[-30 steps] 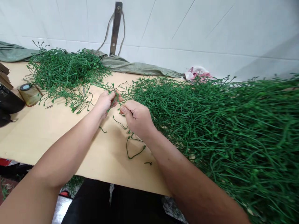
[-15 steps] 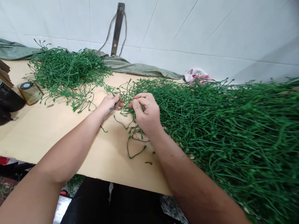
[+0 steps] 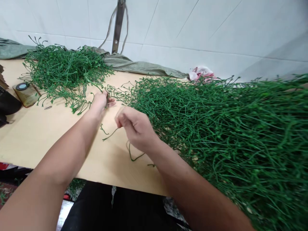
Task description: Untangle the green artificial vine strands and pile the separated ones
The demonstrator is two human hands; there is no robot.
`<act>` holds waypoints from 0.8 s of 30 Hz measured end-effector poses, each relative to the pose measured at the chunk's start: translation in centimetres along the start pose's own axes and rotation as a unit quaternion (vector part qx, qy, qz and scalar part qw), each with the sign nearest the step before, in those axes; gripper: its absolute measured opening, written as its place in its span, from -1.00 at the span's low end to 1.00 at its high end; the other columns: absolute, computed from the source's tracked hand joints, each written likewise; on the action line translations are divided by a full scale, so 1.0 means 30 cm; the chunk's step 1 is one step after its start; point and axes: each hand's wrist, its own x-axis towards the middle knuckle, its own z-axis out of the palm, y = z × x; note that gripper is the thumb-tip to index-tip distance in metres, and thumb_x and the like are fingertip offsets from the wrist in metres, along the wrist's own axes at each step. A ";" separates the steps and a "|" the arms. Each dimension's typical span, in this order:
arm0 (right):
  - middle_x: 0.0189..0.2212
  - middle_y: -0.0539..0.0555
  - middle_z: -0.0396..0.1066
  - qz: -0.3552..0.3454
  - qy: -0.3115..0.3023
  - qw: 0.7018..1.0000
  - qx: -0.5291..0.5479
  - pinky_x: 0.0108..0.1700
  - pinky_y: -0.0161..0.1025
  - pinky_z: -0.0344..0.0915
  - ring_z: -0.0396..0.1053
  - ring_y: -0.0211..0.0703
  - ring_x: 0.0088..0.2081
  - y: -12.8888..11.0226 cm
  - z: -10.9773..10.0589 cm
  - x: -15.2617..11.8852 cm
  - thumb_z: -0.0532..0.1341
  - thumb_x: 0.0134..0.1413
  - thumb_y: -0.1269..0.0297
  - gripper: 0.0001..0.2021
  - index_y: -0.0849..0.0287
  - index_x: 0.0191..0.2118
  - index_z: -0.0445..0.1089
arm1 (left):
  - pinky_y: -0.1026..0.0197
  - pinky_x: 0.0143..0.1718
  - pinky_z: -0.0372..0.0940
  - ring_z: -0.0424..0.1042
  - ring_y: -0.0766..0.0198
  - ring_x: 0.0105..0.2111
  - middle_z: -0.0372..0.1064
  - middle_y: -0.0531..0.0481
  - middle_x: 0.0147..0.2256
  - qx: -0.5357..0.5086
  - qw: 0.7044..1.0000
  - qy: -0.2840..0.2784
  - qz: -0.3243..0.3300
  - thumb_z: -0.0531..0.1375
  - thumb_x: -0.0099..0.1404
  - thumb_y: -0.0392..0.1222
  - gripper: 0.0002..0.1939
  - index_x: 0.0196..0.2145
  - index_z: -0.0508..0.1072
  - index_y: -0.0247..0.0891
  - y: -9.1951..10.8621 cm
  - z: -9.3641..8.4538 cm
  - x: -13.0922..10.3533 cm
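Observation:
Thin green stems with small bud tips cover the right of the table in a large pile (image 3: 216, 118). A smaller pile (image 3: 64, 67) lies at the back left. My left hand (image 3: 103, 100) is closed around a few stems beside the smaller pile, its fingers partly hidden. My right hand (image 3: 136, 126) is pinched on a single green stem (image 3: 111, 134) that hangs down to the left, over the table. Below my right hand a bent loose stem (image 3: 136, 158) rests on the tabletop.
On the left stand a small container with a round dark cap (image 3: 27, 94) and a black object (image 3: 8, 101). Grey-green cloth (image 3: 144, 68) runs along the wall, with a crumpled pink and white bag (image 3: 201, 73). The table's front edge (image 3: 120, 187) is near my legs.
My left hand has moved left toward the smaller pile. My right hand has come left and nearer to me, now with a stem hanging from it. The view has shifted slightly.

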 end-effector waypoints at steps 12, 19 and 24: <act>0.01 0.38 0.00 0.162 0.286 0.890 -0.317 0.08 0.27 -0.02 -0.06 0.28 0.13 0.267 -0.172 -0.017 0.15 0.00 0.21 -0.62 0.25 -0.05 0.21 | 0.40 -0.51 0.17 0.32 0.44 -0.60 0.24 0.10 -0.67 0.121 0.987 -0.106 0.024 0.06 0.29 -0.20 -0.79 -0.50 0.24 -0.27 0.002 0.010 -0.049; -0.03 0.28 0.18 0.032 0.076 0.963 -0.257 0.05 0.09 0.14 0.11 0.11 0.02 0.166 0.005 0.005 0.13 0.04 0.31 -0.71 0.21 -0.08 0.32 | 0.39 -0.62 -0.02 0.09 0.51 -0.71 0.10 0.15 -0.74 0.103 0.979 -0.172 0.025 0.06 0.26 -0.33 -0.70 -0.63 0.22 -0.32 -0.001 0.031 -0.089; -0.21 0.23 0.32 0.028 0.056 0.963 -0.263 -0.02 -0.03 0.22 0.19 -0.01 -0.12 0.173 0.014 0.007 0.11 0.05 0.39 -0.88 0.23 -0.29 0.37 | 0.41 -0.64 -0.03 0.10 0.54 -0.70 0.11 0.16 -0.73 0.090 0.973 -0.211 0.025 0.18 0.16 -0.28 -0.71 -0.66 0.24 -0.36 -0.021 0.031 -0.078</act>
